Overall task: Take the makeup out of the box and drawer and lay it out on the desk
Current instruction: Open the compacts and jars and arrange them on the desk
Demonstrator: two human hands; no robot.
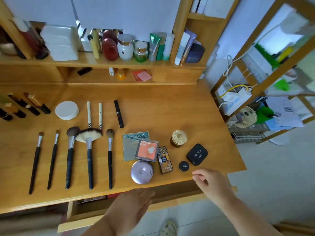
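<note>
The wooden worktop (pixel 162 106) fills my view; its right edge runs beside a wire-and-wood shelf rack (pixel 265 68), and its back meets a shelf (pixel 102 63) crowded with bottles and tubes. Under the front edge the drawer (pixel 95 210) stands pulled out, its inside mostly dark. Five makeup brushes (pixel 89 155) lie in a row at left, handles toward me, well apart from one another. Behind them lie a white round compact (pixel 67 110), two white pencils (pixel 94 114), a black mascara tube (pixel 119 113) and, at the far left, a row of lipsticks (pixel 25 106). At right centre, palettes (pixel 136 147) overlap, with a lilac round compact (pixel 142 172) touching their front and a gold-lidded jar (pixel 179 138), a black square compact (pixel 197 154) and a small black pot (pixel 184 166) near them. Bare wood lies open behind this cluster. My left hand (pixel 134 205) hovers over the drawer, fingers loosely extended, holding nothing. My right hand (pixel 211 183) hangs at the front-right edge, fingers loosely curled, empty, just beside the small pot.
</note>
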